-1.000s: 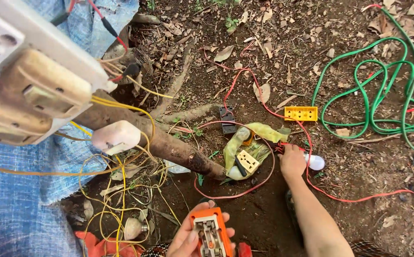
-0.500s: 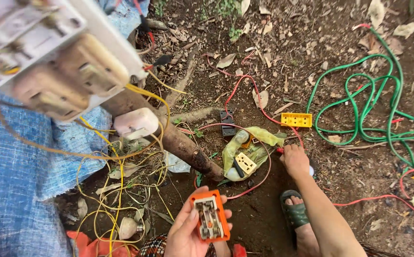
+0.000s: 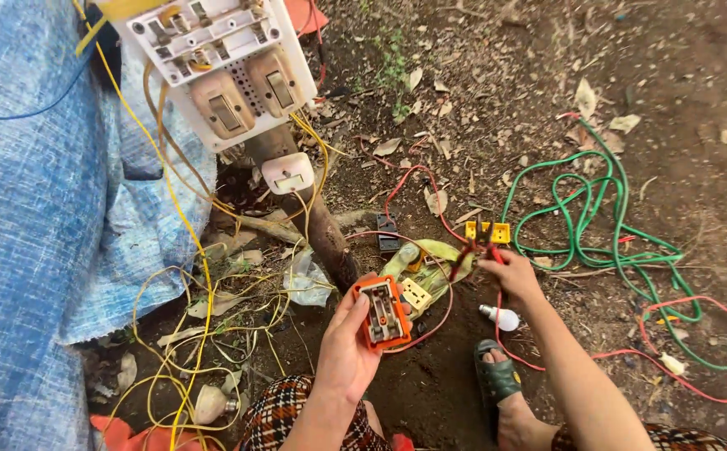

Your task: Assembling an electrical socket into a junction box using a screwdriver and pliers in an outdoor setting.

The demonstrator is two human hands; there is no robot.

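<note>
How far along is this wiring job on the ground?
Early, by the look of it. The left hand holds an open orange switch; the right hand pinches a red wire not yet joined to it. A bulb and green cable lie loose.

Ground (image 3: 697, 100): bare brown dirt, scattered dry leaves and twigs. Green cable (image 3: 585, 221) lies in loose loops at right; red wire (image 3: 697, 388) trails across the dirt beside it. Yellow terminal block (image 3: 488, 231) rests near the loops. White bulb (image 3: 501, 317) lies just beside a sandalled foot (image 3: 497, 380). Yellow wires (image 3: 179, 367) tangled at lower left, with what looks like a second bulb (image 3: 210, 405) among them. Blue tarp (image 3: 37, 250) covers the left.
</note>
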